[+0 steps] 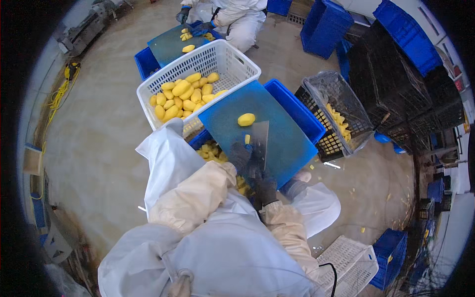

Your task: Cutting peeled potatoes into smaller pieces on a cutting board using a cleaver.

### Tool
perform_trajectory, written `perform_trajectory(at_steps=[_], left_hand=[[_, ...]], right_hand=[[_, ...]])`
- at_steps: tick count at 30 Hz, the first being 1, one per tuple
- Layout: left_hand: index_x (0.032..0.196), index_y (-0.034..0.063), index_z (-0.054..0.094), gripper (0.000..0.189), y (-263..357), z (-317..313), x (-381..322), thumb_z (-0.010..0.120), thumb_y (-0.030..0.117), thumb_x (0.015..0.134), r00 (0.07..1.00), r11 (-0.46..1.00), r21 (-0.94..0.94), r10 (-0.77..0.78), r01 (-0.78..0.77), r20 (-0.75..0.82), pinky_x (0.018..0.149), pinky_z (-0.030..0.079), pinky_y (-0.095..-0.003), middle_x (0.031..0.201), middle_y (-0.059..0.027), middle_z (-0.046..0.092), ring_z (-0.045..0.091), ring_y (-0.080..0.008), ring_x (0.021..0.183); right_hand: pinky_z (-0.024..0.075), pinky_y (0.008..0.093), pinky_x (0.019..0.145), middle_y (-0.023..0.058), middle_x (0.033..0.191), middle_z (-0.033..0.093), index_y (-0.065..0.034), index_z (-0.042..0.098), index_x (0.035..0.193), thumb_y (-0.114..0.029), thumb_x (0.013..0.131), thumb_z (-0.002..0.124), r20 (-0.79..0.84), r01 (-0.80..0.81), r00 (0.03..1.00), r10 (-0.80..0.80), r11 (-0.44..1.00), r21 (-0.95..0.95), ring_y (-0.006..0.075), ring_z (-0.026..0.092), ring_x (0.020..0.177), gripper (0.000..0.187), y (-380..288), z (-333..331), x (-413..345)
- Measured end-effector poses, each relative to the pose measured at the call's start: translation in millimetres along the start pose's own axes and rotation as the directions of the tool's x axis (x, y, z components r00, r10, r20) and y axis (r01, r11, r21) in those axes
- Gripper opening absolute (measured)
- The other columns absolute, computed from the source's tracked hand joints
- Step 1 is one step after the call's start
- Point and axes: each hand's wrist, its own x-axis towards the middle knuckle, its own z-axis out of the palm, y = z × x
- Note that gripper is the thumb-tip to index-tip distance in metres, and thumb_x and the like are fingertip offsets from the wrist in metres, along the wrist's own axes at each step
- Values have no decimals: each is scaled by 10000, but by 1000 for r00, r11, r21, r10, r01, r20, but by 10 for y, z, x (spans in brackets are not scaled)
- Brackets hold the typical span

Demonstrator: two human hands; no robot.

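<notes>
My right hand (266, 187), in a dark glove, is closed round the handle end of a wide-bladed knife (261, 143), whose blade lies over the blue cutting board (285, 137). Just left of the blade is my left hand (241, 156), also gloved, its fingertips at a small piece of peeled potato (247, 139). Whether the fingers grip that piece I cannot tell. A whole peeled potato (246, 119) rests on the board above it. Under the board's near edge, cut potato pieces (211, 151) show in a blue bin (200, 139), partly hidden by my sleeve.
A white perforated crate (148, 87) of peeled potatoes adjoins the board. Beyond it a co-worker (237, 22) works at another board (167, 46). To the right stand a blue bin (297, 111), a plastic-lined black crate (326, 133) with potato pieces, and stacked black crates (386, 78).
</notes>
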Motion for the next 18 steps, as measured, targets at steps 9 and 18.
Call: perform_trajectory(at_steps=[9, 18], left_hand=[[1239, 27, 461, 503, 54, -20, -88, 521, 313, 829, 949, 897, 402, 268, -184, -164, 851, 424, -497, 1159, -237, 507, 542, -381, 996], [1227, 30, 481, 471, 582, -23, -145, 528, 215, 797, 903, 771, 514, 179, -376, 392, 745, 475, -408, 1077, -223, 533, 584, -340, 931]], right_hand=[[440, 385, 725, 158, 896, 631, 38, 596, 1030, -295, 866, 566, -238, -76, 959, 151, 952, 298, 254, 578, 798, 373, 150, -439, -61], [421, 316, 575, 62, 782, 584, 45, 579, 990, -280, 861, 614, -152, -213, 918, 367, 778, 591, 142, 496, 635, 351, 347, -344, -117]])
